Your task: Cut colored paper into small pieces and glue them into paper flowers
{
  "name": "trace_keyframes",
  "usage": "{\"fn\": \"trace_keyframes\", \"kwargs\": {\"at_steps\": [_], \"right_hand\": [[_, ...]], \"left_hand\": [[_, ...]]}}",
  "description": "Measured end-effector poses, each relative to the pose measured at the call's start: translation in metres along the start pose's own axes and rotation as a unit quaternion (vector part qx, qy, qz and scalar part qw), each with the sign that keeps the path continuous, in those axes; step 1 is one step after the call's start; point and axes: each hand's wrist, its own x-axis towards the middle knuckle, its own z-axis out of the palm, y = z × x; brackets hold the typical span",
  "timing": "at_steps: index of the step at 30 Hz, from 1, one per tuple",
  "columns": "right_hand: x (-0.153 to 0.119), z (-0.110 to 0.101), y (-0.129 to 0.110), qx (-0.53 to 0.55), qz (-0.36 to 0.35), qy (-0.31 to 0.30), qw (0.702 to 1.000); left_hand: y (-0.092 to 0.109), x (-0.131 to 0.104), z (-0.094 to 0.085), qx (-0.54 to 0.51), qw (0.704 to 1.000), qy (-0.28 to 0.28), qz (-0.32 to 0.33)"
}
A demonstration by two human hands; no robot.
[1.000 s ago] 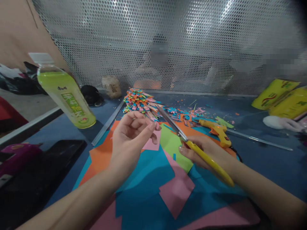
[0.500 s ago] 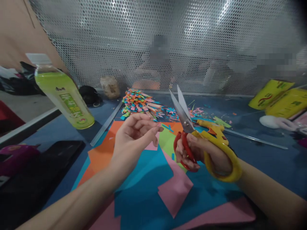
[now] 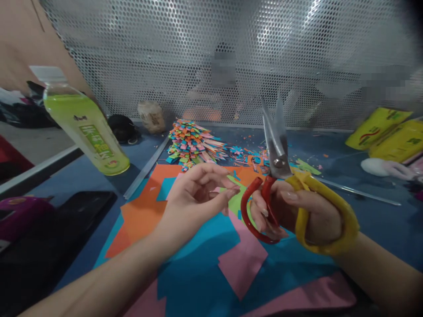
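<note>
My right hand (image 3: 280,207) is wrapped through the handles of a pair of scissors (image 3: 276,141), one handle red and the other yellow. The blades point up and stand slightly apart. Left of them, my left hand (image 3: 205,193) has thumb and forefinger brought together in a pinch; whatever is between the tips, if anything, is too small to make out. Beneath both hands lie overlapping sheets of coloured paper (image 3: 194,251), blue, orange, green and pink. A folded pink paper piece (image 3: 243,264) rests on the blue. Behind my left hand stands a pile of fringed coloured paper strips (image 3: 193,143).
A bottle of green drink (image 3: 87,127) stands at the left, near a dark phone-like slab (image 3: 82,220) and a purple object (image 3: 23,215). Paper scraps (image 3: 251,156) litter the back. Yellow packets (image 3: 380,130) sit at the right. A perforated metal panel (image 3: 158,53) rises behind.
The scissors have moved right and turned more upright in my right hand. My left hand has shifted a little right and down, still pinching. The yellow glue gun behind the scissors is now mostly hidden.
</note>
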Motion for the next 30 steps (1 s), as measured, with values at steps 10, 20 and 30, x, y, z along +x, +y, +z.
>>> {"fn": "trace_keyframes", "kwargs": {"at_steps": [10,20,30], "right_hand": [[0.007,-0.002,0.007,-0.105,-0.140,0.220,0.960],[0.011,0.003,0.006,-0.184,-0.112,0.251,0.944],[0.008,-0.001,0.011,-0.194,-0.093,0.202,0.955]], "left_hand": [[-0.005,-0.003,0.000,-0.012,0.995,-0.043,-0.085],[-0.001,0.001,0.003,0.004,0.984,0.020,-0.177],[-0.004,0.001,0.002,0.008,0.985,0.006,-0.171]]}}
